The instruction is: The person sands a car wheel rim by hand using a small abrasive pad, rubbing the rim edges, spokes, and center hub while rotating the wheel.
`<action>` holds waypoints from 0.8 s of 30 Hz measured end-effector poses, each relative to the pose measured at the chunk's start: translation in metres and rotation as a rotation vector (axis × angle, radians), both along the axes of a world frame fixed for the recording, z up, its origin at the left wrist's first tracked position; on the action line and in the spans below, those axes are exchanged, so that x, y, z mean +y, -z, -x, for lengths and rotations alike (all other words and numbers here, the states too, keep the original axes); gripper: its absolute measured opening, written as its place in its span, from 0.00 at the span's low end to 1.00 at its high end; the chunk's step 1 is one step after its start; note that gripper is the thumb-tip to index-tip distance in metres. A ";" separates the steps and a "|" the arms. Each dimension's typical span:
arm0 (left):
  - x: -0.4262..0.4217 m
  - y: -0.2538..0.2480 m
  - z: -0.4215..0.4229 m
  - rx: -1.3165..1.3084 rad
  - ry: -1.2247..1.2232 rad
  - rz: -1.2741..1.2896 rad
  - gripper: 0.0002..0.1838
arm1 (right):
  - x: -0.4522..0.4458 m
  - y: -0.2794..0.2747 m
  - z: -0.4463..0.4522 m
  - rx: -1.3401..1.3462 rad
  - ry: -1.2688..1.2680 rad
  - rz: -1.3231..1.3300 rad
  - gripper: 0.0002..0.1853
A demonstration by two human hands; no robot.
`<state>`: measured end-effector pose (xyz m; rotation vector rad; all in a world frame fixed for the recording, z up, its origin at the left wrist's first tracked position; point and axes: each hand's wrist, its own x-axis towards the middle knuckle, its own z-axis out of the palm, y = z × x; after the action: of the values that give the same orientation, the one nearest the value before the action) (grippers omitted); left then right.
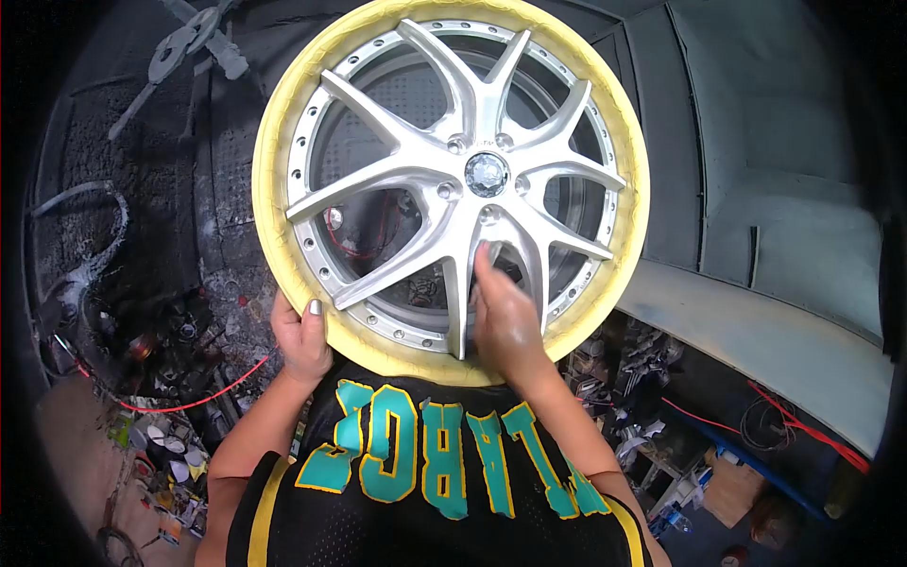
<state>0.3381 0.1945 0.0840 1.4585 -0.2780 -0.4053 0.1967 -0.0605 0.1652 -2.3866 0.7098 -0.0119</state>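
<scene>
A silver alloy wheel point(487, 99) with several split spokes fills the upper middle, its face toward me. Yellow masking tape point(274, 227) wraps its outer lip. In the hub sits a round, faceted-looking centre cap point(487, 175). My left hand point(302, 338) grips the taped edge at the lower left, thumb on the front. My right hand point(508, 321) is closed against the lower spokes below the hub, fingers pointing up. A small greyish bit shows at its fingertips, but I cannot make out what it is. The palm side of that hand is hidden.
Dark walls stand behind, with a grey ledge point(756, 331) at right. Red hoses point(213, 402) hang at left, and a red cable point(812, 430) runs at right. Cluttered shelves point(685, 472) with small items lie below, and more clutter point(175, 449) lies at lower left.
</scene>
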 end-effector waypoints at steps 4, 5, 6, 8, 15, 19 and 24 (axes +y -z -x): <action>0.000 -0.002 -0.001 -0.013 0.000 -0.024 0.24 | -0.016 -0.013 0.011 0.008 -0.071 -0.030 0.33; 0.002 -0.001 -0.001 -0.024 0.004 -0.031 0.25 | -0.015 -0.014 0.010 -0.008 -0.009 0.015 0.33; 0.003 -0.001 -0.001 -0.036 0.014 -0.038 0.25 | -0.013 -0.012 0.001 -0.007 0.045 -0.019 0.33; 0.004 0.002 -0.001 -0.026 0.013 -0.042 0.26 | -0.005 -0.008 -0.003 0.017 -0.008 -0.038 0.33; 0.010 0.008 -0.003 0.023 0.005 -0.054 0.25 | -0.008 -0.010 0.000 -0.031 0.109 -0.065 0.32; 0.006 -0.002 -0.005 -0.027 -0.004 -0.084 0.25 | -0.013 -0.029 0.006 0.133 -0.092 -0.221 0.35; 0.011 0.007 -0.004 -0.040 0.010 -0.097 0.30 | -0.007 -0.006 0.000 0.008 0.070 -0.046 0.36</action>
<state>0.3425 0.2051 0.0767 1.5622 -0.3011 -0.4033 0.1967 -0.0677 0.1709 -2.3182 0.7892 -0.0153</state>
